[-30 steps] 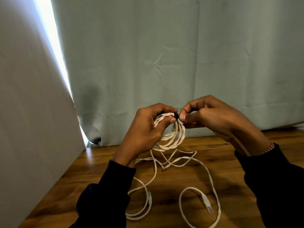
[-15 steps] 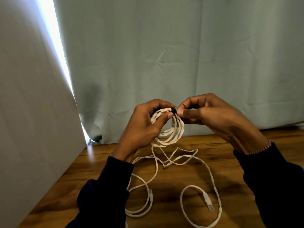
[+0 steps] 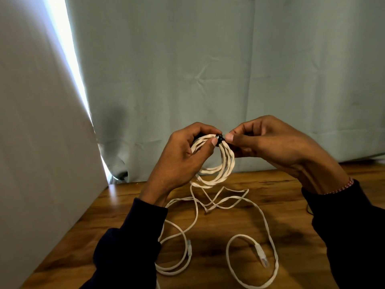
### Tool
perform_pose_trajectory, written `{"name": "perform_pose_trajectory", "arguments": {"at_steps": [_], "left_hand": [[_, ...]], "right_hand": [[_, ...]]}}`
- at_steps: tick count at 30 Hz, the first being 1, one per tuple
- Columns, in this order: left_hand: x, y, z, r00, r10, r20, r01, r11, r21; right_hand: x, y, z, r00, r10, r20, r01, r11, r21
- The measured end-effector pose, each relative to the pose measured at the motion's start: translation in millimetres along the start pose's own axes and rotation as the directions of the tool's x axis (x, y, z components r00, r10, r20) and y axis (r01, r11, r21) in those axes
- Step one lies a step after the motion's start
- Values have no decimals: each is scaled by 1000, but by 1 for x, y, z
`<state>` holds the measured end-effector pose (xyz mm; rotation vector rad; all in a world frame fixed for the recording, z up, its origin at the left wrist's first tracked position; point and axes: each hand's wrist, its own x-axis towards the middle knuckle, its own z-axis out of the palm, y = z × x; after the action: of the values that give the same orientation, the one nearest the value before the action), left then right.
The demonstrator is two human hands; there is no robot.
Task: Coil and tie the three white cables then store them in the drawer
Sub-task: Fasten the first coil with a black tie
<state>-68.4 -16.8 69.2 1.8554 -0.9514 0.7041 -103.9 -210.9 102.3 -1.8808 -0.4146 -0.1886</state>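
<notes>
Above wooden table (image 3: 239, 228): left hand (image 3: 179, 161) grips cable coil (image 3: 218, 163), right hand (image 3: 277, 147) pinches black tie (image 3: 220, 138); loose cables (image 3: 256, 207) below.

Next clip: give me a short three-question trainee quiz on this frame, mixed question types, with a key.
1. True or false: the coiled white cable lies flat on the wooden table.
2. What does the right hand pinch at the top of the coil? A) black tie B) plug C) curtain
3. Fill in: the loose cables lie on the ____.

Key: 1 false, the left hand holds it up above the table; 2 A; 3 table.
</notes>
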Motion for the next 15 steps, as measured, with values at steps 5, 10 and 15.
{"name": "perform_pose_trajectory", "arguments": {"at_steps": [5,10,15], "left_hand": [[0,0,-2,1000,-4,5,4,1000,18],[0,-2,-1,1000,-8,6,8,999,48],[1,-2,-3,1000,-17,8,16,998,61]], "right_hand": [[2,4,3,1000,-24,-18,24,1000,-5],[7,9,9,995,-63,-82,62,998,-14],[10,12,9,995,-63,-75,67,996,52]]}}
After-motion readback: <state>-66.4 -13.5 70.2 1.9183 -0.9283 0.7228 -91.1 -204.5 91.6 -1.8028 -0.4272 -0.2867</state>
